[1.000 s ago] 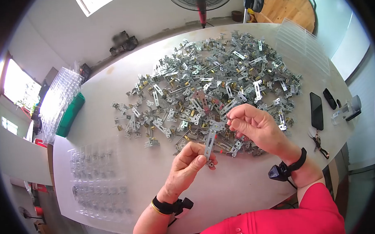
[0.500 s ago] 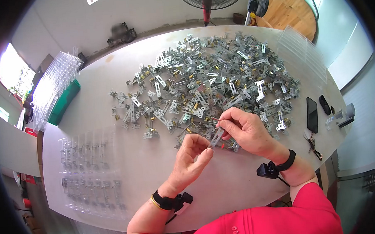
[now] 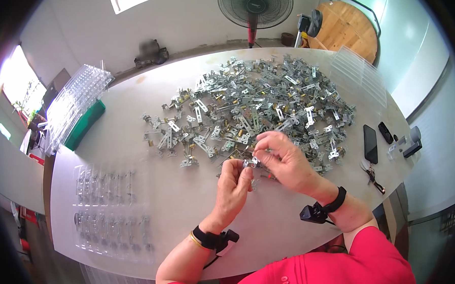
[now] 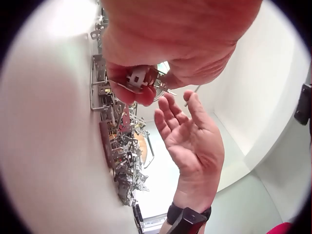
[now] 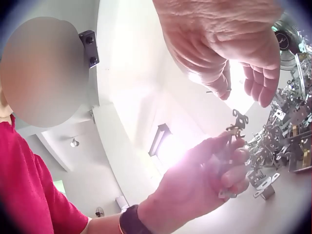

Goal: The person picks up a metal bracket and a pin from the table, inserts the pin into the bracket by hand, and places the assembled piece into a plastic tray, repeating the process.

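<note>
In the head view my left hand (image 3: 229, 190) grips a metal bracket assembly (image 3: 247, 163) just over the near edge of the heap. Its small plate with holes pokes out above the thumb and fingers in the right wrist view; most of the body is hidden in the hand. Close on the right, my right hand (image 3: 285, 162) pinches a thin metal pin (image 5: 209, 92) at the thumb tip, a little apart from the bracket. Its other fingers are loosely extended. Behind both hands spreads a large heap of similar metal brackets (image 3: 266, 97), some with brass-coloured parts.
Clear plastic trays (image 3: 105, 184) with brackets in their slots lie at the left. Stacked clear trays (image 3: 76, 105) lean on a green bin (image 3: 86, 126). At the right lie a phone (image 3: 370, 144), pliers (image 3: 373, 176) and another clear tray (image 3: 359, 74).
The long bracket in my left hand has been turned, so its end now shows above the fingers. My right hand moved left toward it, pinching a thin pin. The head view has shifted.
</note>
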Demonstrator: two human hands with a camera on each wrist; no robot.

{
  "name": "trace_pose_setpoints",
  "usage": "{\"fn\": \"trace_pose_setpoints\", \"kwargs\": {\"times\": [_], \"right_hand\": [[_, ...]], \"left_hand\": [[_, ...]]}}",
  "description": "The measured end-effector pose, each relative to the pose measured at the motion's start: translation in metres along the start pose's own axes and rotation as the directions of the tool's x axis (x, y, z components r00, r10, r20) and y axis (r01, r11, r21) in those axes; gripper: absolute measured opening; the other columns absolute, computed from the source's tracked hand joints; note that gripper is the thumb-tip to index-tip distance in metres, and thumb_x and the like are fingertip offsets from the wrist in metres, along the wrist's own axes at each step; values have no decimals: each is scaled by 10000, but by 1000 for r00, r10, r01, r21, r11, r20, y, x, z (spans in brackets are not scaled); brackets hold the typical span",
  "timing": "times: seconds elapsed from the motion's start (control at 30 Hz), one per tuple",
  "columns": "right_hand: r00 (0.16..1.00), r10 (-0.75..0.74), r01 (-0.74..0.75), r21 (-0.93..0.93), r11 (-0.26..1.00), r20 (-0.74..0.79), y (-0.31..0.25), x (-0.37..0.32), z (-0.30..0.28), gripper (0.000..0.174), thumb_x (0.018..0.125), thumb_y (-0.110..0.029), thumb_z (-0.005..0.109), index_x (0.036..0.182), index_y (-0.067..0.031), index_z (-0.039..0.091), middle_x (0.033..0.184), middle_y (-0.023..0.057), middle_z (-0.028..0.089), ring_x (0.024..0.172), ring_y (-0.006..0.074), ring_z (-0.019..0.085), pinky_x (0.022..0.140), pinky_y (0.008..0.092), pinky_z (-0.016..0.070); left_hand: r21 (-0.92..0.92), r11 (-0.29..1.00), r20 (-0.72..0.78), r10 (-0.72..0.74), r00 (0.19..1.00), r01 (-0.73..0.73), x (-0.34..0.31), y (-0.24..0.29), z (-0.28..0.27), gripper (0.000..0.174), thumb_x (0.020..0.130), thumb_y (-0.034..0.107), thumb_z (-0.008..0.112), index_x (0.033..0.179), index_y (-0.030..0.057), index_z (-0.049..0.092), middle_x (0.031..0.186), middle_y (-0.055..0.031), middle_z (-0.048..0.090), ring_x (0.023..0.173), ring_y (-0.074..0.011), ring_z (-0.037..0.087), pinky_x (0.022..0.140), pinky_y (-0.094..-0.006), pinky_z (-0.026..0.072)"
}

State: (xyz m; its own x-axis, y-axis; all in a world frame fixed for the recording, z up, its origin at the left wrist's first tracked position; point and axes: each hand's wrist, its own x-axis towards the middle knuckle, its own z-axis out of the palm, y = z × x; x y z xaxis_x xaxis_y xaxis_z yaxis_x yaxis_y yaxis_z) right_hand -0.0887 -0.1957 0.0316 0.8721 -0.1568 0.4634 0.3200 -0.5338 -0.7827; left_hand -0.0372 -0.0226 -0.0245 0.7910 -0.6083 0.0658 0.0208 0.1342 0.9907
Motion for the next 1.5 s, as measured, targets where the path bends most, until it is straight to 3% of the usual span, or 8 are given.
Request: {"fn": "trace_pose_setpoints", "kwargs": {"times": [0.07, 0.13, 0.17, 0.37, 0.53, 0.7, 1.2, 1.5], "right_hand": [[998, -42, 42, 10, 999, -52, -4, 2, -4, 76, 1028, -126, 639, 1042, -54, 659, 817, 17, 648, 735, 107, 595, 687, 266, 510], [954, 284, -301, 261, 917, 100, -15, 2, -13, 79, 1036, -123, 636, 1042, -48, 658, 800, 4, 629, 733, 67, 580, 646, 242, 491], [925, 361, -380, 269, 885, 120, -22, 2, -14, 90, 1037, -128, 637, 1027, -40, 655, 749, -18, 607, 694, 32, 551, 590, 225, 460], [935, 313, -325, 47, 945, 168, -18, -7, -10, 82, 1018, -117, 648, 1004, -37, 659, 654, -34, 569, 598, 19, 500, 526, 245, 409], [933, 305, -306, -26, 952, 193, -18, -2, -13, 74, 994, -117, 667, 1000, -43, 662, 643, 14, 577, 580, 50, 522, 530, 267, 421], [942, 245, -239, -54, 969, 230, -13, 2, -12, 68, 977, -120, 667, 1008, -59, 662, 720, 111, 650, 580, 178, 612, 561, 328, 480], [959, 126, -89, -152, 984, 254, -10, 6, -11, 57, 964, -108, 662, 994, -64, 641, 768, 133, 672, 653, 307, 689, 583, 393, 516], [897, 266, -286, 5, 958, 353, -18, 3, -17, 154, 1008, -127, 634, 1113, -18, 607, 815, 162, 715, 726, 336, 722, 629, 410, 535]], "left_hand": [[-90, 995, -20, -51, 998, 49, 1, 2, -7, 202, 1085, 209, 559, 1170, 40, 488, 918, -46, 612, 708, -104, 583, 649, -250, 486], [-351, 925, 4, -154, 988, 145, 5, 2, -14, 202, 1089, 251, 538, 1144, 59, 509, 861, -55, 617, 625, -118, 552, 584, -260, 446], [-428, 890, -1, -178, 984, 160, 6, 4, -14, 212, 1090, 269, 517, 1136, 62, 526, 805, -70, 606, 571, -145, 526, 557, -283, 431], [-567, 797, 96, -187, 978, 208, 8, 1, -22, 234, 1113, 299, 461, 1203, 98, 539, 739, -95, 586, 514, -175, 497, 534, -307, 426], [-549, 796, 108, -234, 966, 254, 8, 5, -22, 236, 1126, 305, 441, 1244, 126, 539, 720, -91, 582, 471, -175, 482, 489, -316, 409], [-526, 806, 131, -238, 962, 271, 9, 4, -22, 233, 1127, 296, 450, 1272, 129, 526, 701, -85, 575, 450, -169, 472, 454, -311, 397], [-330, 915, 11, -243, 970, 233, 8, 10, -19, 262, 1096, 311, 546, 1222, 85, 506, 671, -43, 582, 469, -107, 489, 443, -236, 380], [-108, 977, 55, -180, 982, 186, 3, 12, -13, 264, 1096, 266, 550, 1228, 48, 480, 689, -31, 595, 499, -75, 488, 467, -215, 376]]}}
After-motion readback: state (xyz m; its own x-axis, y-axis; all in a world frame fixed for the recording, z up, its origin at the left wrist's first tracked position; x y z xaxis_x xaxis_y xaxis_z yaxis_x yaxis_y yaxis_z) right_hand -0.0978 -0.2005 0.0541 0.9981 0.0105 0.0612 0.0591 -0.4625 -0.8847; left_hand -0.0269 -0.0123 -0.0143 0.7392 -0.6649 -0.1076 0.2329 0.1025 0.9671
